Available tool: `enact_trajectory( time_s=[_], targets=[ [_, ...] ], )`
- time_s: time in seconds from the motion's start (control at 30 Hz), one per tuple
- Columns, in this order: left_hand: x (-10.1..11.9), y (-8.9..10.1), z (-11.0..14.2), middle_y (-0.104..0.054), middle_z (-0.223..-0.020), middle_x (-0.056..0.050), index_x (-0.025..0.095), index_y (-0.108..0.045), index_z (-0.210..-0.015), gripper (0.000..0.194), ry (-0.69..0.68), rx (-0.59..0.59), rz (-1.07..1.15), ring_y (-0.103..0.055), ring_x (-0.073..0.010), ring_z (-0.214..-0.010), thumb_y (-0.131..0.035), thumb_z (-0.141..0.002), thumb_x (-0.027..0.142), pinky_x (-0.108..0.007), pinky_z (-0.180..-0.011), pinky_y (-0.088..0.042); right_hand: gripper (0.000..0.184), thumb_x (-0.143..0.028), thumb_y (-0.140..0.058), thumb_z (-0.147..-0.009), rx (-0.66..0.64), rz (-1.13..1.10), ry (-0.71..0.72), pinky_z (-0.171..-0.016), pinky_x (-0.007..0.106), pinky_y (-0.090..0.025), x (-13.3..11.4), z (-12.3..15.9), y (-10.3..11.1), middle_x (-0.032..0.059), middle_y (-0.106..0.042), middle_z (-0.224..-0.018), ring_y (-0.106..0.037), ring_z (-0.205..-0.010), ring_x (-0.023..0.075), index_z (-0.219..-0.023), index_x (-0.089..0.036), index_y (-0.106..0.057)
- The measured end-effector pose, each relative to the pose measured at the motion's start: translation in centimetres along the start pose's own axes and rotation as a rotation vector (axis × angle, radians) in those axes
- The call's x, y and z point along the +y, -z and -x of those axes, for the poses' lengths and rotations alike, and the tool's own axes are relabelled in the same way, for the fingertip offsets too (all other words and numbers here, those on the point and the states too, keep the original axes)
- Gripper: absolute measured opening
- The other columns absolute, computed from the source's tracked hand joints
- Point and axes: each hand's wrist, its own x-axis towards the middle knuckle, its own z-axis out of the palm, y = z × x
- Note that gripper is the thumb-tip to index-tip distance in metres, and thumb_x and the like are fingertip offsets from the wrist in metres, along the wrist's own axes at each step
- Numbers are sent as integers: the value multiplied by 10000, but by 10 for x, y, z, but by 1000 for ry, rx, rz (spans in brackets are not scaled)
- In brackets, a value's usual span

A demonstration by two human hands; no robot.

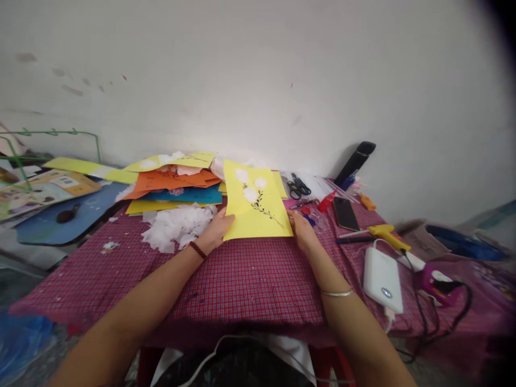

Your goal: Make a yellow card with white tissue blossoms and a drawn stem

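Between my two hands is a sheet of yellow paper (245, 217), tilted up toward me over the table. White fluffy flower heads (250, 194) and a dark leafy stem (262, 208) decorate it. My left hand (217, 230) grips the sheet's lower left edge, the thumb lying on its front. At the lower right edge, my right hand (300, 228) pinches the paper; most of its fingers are behind or beside the sheet. A heap of torn white tissue paper (173, 228) lies just left of my left hand.
Stacked coloured sheets (173, 185) lie at the back left. Scissors (298, 185), a red glue bottle (326, 201) and a phone (345, 214) sit right of the sheet. Farther right are a yellow glue gun (389, 235), a white power bank (382, 277) and cables. A wall stands behind.
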Motion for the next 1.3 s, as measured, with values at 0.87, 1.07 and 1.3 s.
enact_trajectory(
  time_s=[0.87, 1.07, 1.3],
  targets=[
    [-2, -1, 7, -769, -876, -104, 124, -621, -1170, 418, 103, -8, -3, -744, -241, -784, -598, -760, 44, -372, -766, -612, 609, -693, -417, -862, 136, 387, 248, -989, 481, -451, 8, -5, 14, 185, -694, -1115, -613, -1053, 304, -1030, -165, -672],
    [2, 11, 7, -769, -921, -99, 139, -605, -1201, 433, 140, -26, 41, -743, -240, -787, -636, -772, 96, -387, -791, -610, 572, -588, -372, -927, 109, 347, 192, -965, 479, -480, 5, 2, 11, 182, -688, -1143, -621, -1068, 301, -1151, -146, -658],
    [2, 20, 3, -754, -1031, -118, 148, -596, -1221, 438, 80, -61, 117, -737, -258, -889, -636, -785, 124, -408, -829, -601, 557, -606, -381, -914, 103, 402, 219, -991, 473, -468, -1, 8, 4, 165, -694, -1155, -614, -1088, 298, -1084, -161, -670]
  ],
)
